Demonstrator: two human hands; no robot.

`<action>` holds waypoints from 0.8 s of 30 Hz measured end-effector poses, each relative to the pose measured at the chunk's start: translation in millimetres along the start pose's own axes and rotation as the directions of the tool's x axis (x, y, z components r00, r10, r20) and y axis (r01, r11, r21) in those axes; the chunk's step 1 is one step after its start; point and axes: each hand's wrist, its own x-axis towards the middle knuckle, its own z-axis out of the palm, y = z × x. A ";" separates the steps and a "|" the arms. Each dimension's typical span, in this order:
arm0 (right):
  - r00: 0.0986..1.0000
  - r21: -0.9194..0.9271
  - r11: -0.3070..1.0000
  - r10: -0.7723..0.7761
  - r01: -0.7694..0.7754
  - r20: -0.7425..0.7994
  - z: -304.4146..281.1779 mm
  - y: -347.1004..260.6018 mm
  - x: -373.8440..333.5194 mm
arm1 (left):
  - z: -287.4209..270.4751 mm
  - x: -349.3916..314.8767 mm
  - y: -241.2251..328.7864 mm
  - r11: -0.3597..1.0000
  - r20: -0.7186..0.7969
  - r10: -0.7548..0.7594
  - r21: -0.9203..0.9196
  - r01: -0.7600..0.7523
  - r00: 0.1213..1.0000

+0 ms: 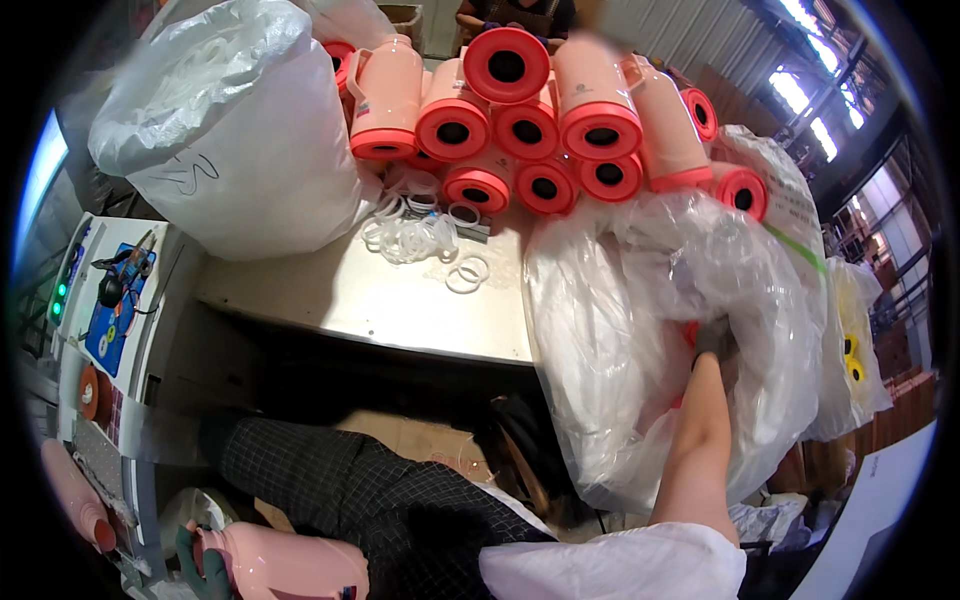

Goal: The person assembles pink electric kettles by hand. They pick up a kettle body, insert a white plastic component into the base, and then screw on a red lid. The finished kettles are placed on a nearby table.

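At the lower left, my left hand in a dark green glove is closed round one end of a pink thermos jug, which lies sideways by my leg. My right arm reaches into a large clear plastic bag on the right. There my right hand, in a grey glove, is partly covered by the plastic, and its fingers are hidden. Something red shows right beside it inside the bag. Whether the right hand grips anything cannot be seen.
Several pink thermos jugs with red bases are piled along the back of the white table. White plastic rings lie before them. A big white sack stands left, above a machine. Beyond the pile is another person.
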 end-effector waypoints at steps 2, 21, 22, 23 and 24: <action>0.998 -0.249 0.967 -0.055 0.044 -0.037 1.1 54.9 16.0 | 12.6 32.7 24.5 0.923 0.029 -0.366 -0.115 0.367 0.930; 0.972 0.005 0.988 -0.154 0.156 0.179 5.1 -37.5 -30.0 | 26.5 39.2 36.3 0.834 0.007 -0.467 -0.330 0.443 0.884; 0.973 -0.009 0.988 -0.148 0.152 0.178 -1.5 -44.8 -34.5 | 23.2 36.4 41.1 0.786 0.044 -0.508 -0.385 0.484 0.860; 0.971 -0.006 0.988 -0.151 0.155 0.185 -4.8 -52.1 -38.7 | 19.1 37.1 46.5 0.739 0.087 -0.531 -0.440 0.510 0.843; 0.969 0.000 0.988 -0.149 0.152 0.195 -4.1 -61.5 -42.4 | 14.7 39.9 52.5 0.699 0.131 -0.535 -0.486 0.525 0.834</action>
